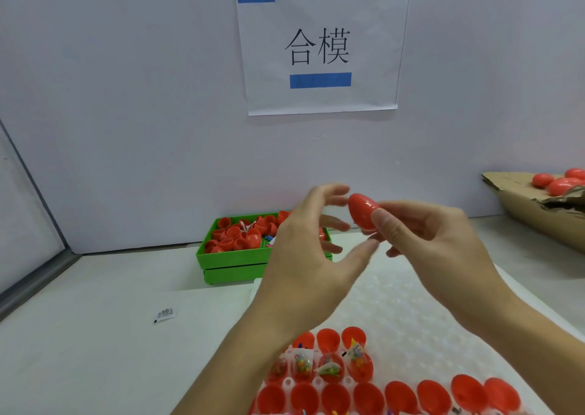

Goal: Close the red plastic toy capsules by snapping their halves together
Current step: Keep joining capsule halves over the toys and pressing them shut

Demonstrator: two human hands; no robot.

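Observation:
A closed red capsule (pixel 361 211) is held up at mid-frame, pinched between the thumb and fingers of my right hand (pixel 433 240). My left hand (pixel 304 250) hovers just left of it with fingers spread and loosely curved, holding nothing. Below, a white holder tray (pixel 319 383) carries several open red capsule halves (pixel 335 398); some of them contain small toy packets (pixel 330 368). A green bin (pixel 228 259) behind my left hand is filled with loose red halves (pixel 232 234).
A cardboard box (pixel 535 208) at the right edge holds several closed red capsules (pixel 560 183). A white bubble-wrap sheet (pixel 408 303) lies under my hands. A small printed packet (pixel 164 315) lies on the table at left. A paper sign hangs on the wall (pixel 321 47).

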